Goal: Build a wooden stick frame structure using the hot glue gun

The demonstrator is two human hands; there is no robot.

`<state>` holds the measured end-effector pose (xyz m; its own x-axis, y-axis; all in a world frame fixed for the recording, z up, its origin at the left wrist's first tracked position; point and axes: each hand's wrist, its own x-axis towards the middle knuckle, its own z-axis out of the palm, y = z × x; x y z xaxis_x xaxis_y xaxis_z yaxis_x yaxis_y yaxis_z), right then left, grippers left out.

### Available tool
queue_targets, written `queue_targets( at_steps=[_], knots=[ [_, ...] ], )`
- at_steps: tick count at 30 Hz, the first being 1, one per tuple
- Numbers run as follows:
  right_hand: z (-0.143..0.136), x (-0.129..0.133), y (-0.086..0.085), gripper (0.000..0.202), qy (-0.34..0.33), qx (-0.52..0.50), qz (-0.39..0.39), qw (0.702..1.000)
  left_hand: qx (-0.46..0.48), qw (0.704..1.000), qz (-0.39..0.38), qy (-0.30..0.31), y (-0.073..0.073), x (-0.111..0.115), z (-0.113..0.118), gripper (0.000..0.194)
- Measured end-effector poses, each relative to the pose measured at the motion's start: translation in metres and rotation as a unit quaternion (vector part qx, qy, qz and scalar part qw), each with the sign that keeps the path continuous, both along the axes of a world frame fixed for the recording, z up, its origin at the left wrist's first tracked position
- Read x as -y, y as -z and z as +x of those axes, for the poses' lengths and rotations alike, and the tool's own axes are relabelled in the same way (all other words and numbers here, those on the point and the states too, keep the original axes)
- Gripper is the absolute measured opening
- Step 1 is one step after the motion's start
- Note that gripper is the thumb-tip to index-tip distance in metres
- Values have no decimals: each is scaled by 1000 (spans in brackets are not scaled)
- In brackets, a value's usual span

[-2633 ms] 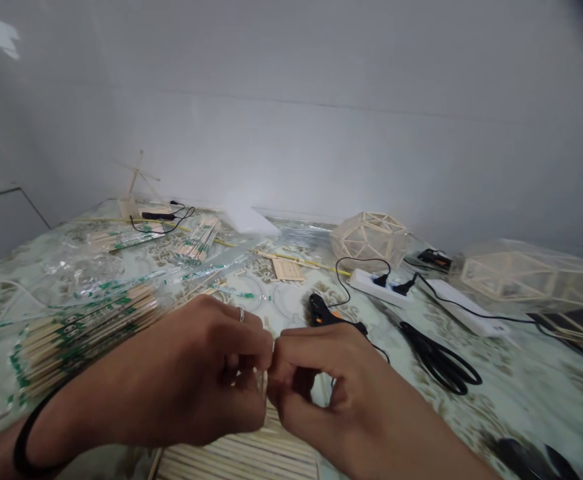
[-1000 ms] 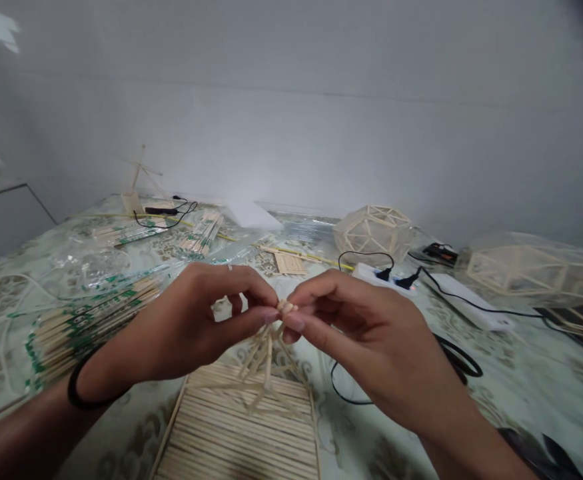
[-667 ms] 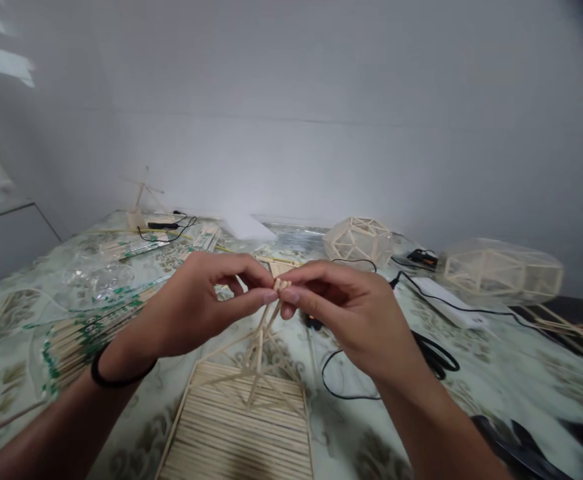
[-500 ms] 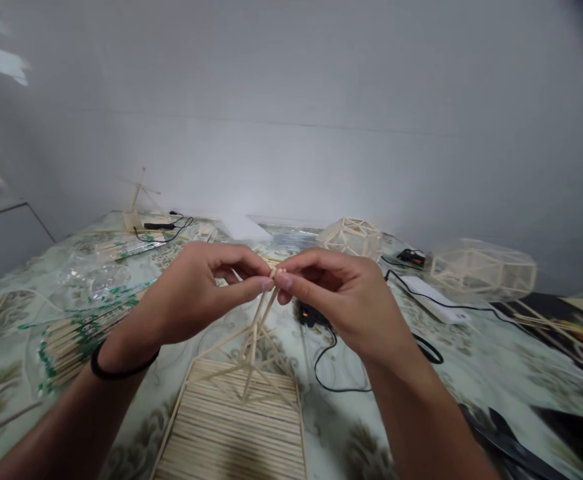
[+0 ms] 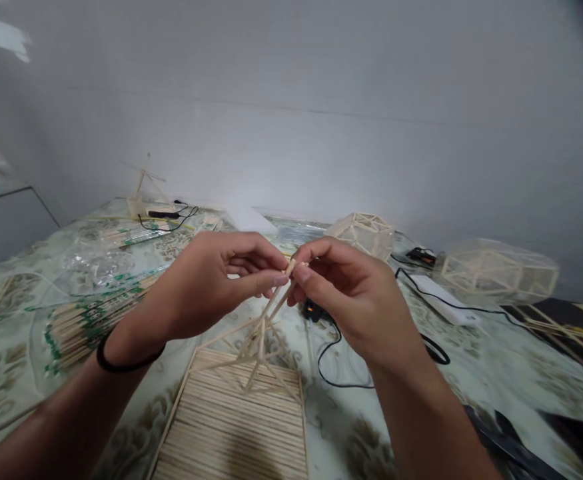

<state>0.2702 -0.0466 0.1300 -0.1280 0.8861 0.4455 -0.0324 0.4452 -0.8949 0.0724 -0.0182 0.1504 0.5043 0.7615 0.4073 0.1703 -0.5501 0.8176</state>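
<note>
Thin wooden sticks [image 5: 274, 301] rise from a splayed stick frame [image 5: 261, 340], and their upper ends are between my fingers. My left hand [image 5: 221, 283], with a black band on its wrist, pinches the sticks' top from the left between thumb and forefinger. From the right, my right hand [image 5: 348, 287] pinches at the same tip, its fingertips nearly meeting the left ones. The frame's lower struts spread over the far end of a slatted wooden platform [image 5: 231, 433]. Fingertips partly hide the joint at the top.
Packs of wooden sticks [image 5: 78, 327] lie at left beside crumpled clear plastic [image 5: 98, 260]. Two stick-framed shapes [image 5: 364, 233] with clear sides stand at the back right. A white power strip [image 5: 441, 301], black cable [image 5: 324, 367] and black scissors [image 5: 508, 443] are on the right.
Both hands and the stick tops have shifted slightly right and up in view, the top now leaning further right. My right fingertips have opened a little from the left ones.
</note>
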Motion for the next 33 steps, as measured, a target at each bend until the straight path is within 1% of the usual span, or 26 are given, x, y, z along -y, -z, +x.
queue_targets(
  at_steps=[4,8,13,17,21,27,33],
  knots=[
    [1,-1,0,16,4,9,1,1000,9,1000,0,14,2,-3,0,12],
    [4,0,0,17,13,47,0,999,16,1000,11,7,4,0,1,9],
    [6,3,-1,19,18,71,-8,997,1,999,41,1,5,2,3,5],
    [11,5,-3,15,-2,85,-8,996,1,998,66,15,6,3,3,15],
    [16,6,-7,13,-15,103,-3,995,-4,995,97,32,8,4,3,16],
    [18,7,-9,16,9,117,11,993,0,996,84,28,7,3,4,14],
    [17,7,-9,8,6,120,32,992,13,998,54,35,6,4,3,13]
  ],
)
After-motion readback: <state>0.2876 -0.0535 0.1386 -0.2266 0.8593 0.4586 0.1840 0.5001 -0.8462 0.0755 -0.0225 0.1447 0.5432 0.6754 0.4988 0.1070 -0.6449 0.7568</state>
